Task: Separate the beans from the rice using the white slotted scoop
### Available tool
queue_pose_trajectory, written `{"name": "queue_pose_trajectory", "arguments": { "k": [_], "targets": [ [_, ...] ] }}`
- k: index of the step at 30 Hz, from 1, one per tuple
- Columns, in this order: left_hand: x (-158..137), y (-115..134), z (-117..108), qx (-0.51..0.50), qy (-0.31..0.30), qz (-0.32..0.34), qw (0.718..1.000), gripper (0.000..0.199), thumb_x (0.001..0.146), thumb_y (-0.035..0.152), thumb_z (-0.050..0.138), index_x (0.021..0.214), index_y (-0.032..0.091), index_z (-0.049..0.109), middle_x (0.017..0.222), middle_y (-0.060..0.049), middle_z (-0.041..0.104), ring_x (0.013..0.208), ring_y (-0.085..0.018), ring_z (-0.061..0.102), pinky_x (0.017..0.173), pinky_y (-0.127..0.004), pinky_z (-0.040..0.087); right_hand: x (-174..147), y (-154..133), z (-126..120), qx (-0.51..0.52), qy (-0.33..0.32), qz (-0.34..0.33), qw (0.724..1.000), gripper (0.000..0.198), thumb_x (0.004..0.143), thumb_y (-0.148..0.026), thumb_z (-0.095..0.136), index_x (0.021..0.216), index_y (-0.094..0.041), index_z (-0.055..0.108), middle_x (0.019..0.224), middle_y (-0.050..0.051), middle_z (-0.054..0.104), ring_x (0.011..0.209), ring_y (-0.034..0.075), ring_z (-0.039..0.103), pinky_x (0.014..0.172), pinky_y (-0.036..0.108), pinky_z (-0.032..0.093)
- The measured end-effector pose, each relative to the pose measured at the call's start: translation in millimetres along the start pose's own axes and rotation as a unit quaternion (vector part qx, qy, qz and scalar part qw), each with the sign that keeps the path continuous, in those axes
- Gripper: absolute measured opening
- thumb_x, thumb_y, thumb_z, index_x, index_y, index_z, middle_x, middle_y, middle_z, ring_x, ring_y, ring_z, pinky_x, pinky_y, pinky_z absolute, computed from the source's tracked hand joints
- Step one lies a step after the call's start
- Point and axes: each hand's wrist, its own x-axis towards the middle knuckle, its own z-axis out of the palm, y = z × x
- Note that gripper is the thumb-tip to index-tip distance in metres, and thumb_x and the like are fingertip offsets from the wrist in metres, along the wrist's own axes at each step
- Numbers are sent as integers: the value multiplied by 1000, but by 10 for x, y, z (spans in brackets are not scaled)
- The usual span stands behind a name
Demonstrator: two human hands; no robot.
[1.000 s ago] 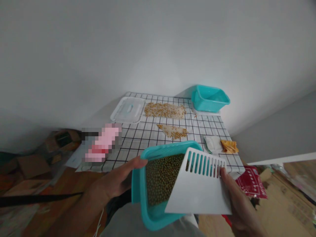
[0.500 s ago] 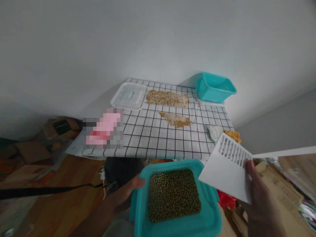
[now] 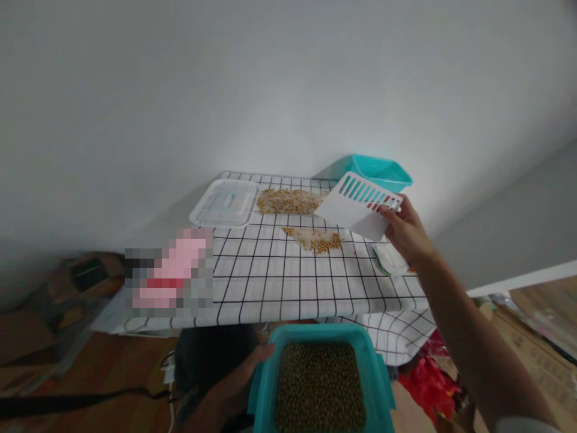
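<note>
My left hand [image 3: 243, 376] grips the left rim of a teal plastic container [image 3: 321, 332] in front of the table edge. Small greenish-brown beans [image 3: 320, 385] fill it. My right hand [image 3: 406, 231] pinches a flat white slotted plastic sheet [image 3: 354, 216] by its right end, held tilted above the table's right side. Behind that sheet stands a second teal container [image 3: 383, 171], partly hidden. Two spreads lie on the table: a long back one of yellowish beans mixed with whitish grains [image 3: 291, 202], and a smaller front patch [image 3: 318, 240].
A clear lid [image 3: 228, 203] rests at the back left of the checked tablecloth [image 3: 265, 288]. A blurred pink item [image 3: 175, 264] lies at the front left. At the right is a white packet [image 3: 391, 260]. Cardboard boxes [image 3: 85, 276] and a red bag [image 3: 428, 388] are below.
My right hand has carried the white slotted sheet up and forward, from beside the bean container to over the table. My left hand still grips the container, now lower in view.
</note>
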Motion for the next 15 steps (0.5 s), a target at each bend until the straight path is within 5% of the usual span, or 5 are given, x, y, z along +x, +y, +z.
{"name": "queue_pose_trajectory", "arguments": {
  "k": [8, 15],
  "targets": [
    [111, -57, -135, 6, -13, -1, 1000, 72, 70, 57, 77, 121, 6, 68, 104, -19, 79, 107, -38, 71, 100, -46, 49, 107, 199, 13, -108, -74, -3, 991, 26, 84, -41, 72, 99, -27, 56, 88, -3, 68, 68, 12, 60, 56, 21, 47],
    [167, -62, -44, 13, -12, 21, 1000, 60, 76, 49, 74, 125, 15, 67, 111, -16, 78, 112, -37, 69, 100, -51, 48, 227, 344, 289, -122, -45, -49, 990, 19, 86, -38, 69, 91, -25, 57, 75, -5, 62, 63, 11, 55, 56, 23, 42]
  ]
}}
